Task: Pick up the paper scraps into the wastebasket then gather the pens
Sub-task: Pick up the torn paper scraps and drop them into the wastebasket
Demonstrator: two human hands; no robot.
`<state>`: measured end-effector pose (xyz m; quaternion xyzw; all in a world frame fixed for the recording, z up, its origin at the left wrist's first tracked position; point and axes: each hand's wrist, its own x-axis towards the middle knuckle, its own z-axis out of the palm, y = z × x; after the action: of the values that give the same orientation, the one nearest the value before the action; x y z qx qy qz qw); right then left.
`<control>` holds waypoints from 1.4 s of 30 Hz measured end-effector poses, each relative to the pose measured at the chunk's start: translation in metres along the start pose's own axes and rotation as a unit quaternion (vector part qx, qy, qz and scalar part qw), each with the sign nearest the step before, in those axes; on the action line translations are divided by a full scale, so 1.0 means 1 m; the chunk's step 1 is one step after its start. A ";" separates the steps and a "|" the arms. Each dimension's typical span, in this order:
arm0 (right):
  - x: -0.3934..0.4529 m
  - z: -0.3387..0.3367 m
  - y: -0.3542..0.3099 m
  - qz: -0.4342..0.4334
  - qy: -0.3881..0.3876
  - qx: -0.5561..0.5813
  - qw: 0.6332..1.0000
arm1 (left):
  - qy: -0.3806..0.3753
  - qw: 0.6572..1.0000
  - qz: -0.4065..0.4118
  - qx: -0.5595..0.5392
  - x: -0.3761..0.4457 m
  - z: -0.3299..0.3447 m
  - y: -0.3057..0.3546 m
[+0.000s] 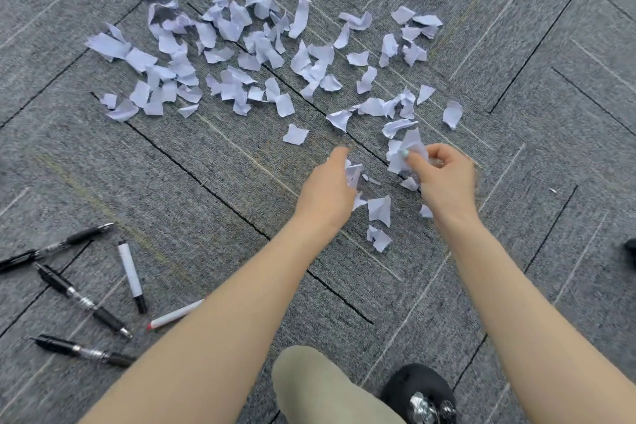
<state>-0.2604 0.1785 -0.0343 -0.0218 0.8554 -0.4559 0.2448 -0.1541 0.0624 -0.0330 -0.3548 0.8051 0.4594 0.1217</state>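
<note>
Several torn white paper scraps (241,45) lie scattered over the grey carpet, thickest in the upper middle. My right hand (444,175) grips a bunch of scraps (402,151) between thumb and fingers. My left hand (330,186) holds a small scrap (352,173) in its curled fingers, just left of the right hand. A few loose scraps (378,210) lie on the floor between and below my hands. Several pens (82,299), black ones and white markers, lie at the lower left. No wastebasket is in view.
Grey carpet tiles (533,79) with dark seams cover the whole floor. My knee in khaki trousers (316,385) and a black shoe (420,392) are at the bottom middle. A dark object (631,251) pokes in at the right edge.
</note>
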 end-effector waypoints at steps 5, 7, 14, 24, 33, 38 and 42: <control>0.010 0.011 0.010 -0.116 0.023 -0.219 0.968 | 0.092 0.991 0.007 0.096 0.001 0.009 -0.008; 0.011 0.013 0.015 -0.151 0.023 -0.265 0.952 | 0.105 0.988 0.016 0.111 0.002 0.007 -0.008; 0.014 0.014 0.014 -0.187 -0.003 -0.268 0.945 | 0.109 0.989 0.046 0.089 0.006 0.000 -0.012; -0.025 -0.026 0.015 0.032 -0.011 -0.078 0.996 | -0.117 0.991 0.054 -0.027 -0.020 0.021 0.018; -0.025 -0.004 0.049 -0.145 0.041 -0.242 0.959 | -0.060 0.985 0.109 0.120 -0.027 0.052 0.001; -0.018 -0.010 0.037 -0.044 0.050 -0.119 0.991 | 0.023 0.997 0.036 -0.058 -0.022 0.027 0.002; -0.019 -0.023 0.030 0.020 0.119 0.044 0.992 | 0.001 0.995 0.035 -0.098 -0.017 -0.009 0.007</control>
<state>-0.2482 0.2188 -0.0392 0.0599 0.8580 -0.4872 0.1513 -0.1456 0.0653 -0.0148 -0.3372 0.7684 0.5394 0.0697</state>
